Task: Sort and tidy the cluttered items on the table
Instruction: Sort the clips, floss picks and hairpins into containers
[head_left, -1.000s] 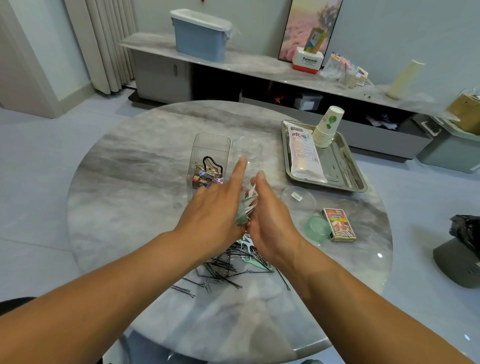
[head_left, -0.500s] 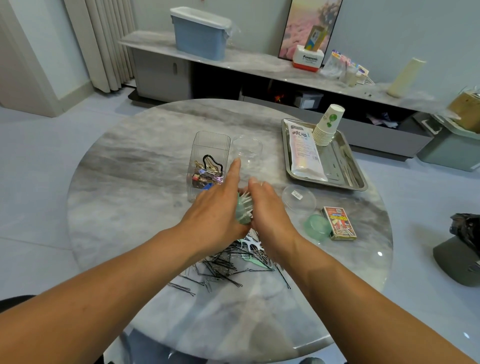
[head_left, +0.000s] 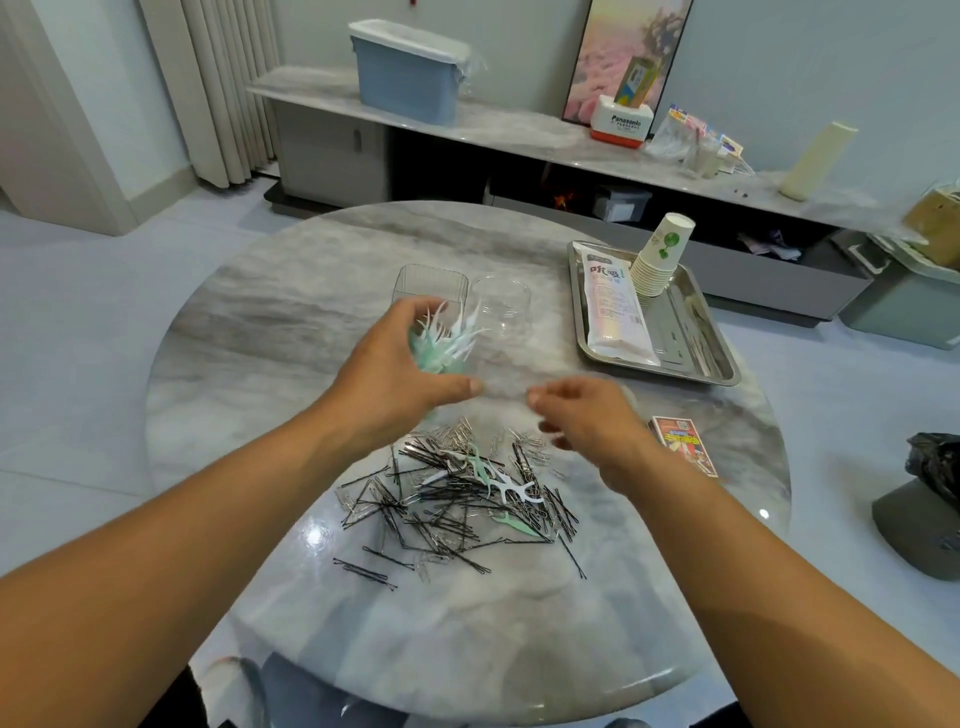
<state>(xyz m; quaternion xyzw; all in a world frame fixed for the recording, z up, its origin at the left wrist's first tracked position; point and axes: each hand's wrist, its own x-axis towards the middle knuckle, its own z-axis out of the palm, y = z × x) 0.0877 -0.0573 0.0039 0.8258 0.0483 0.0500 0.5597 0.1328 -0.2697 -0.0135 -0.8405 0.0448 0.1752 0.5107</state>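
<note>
My left hand (head_left: 400, 371) grips a bunch of green and white floss picks (head_left: 447, 338) above the table, just in front of a clear square container (head_left: 430, 283) and a clear round cup (head_left: 501, 306). To its right, my right hand (head_left: 587, 421) hovers with fingers loosely curled and nothing in it. Below both hands lies a heap of black hairpins (head_left: 447, 509) mixed with silver paper clips (head_left: 462, 431). A few more floss picks (head_left: 506, 488) rest on that heap.
The round marble table (head_left: 260, 364) also carries a metal tray (head_left: 717, 358) at the right with a foil packet (head_left: 613, 306) and a stack of paper cups (head_left: 660, 254). A small red card box (head_left: 685, 447) lies near my right wrist.
My hands have come apart. The left hand kept the bunch of floss picks and moved up toward the clear containers; the right hand let go and drew back to the right.
</note>
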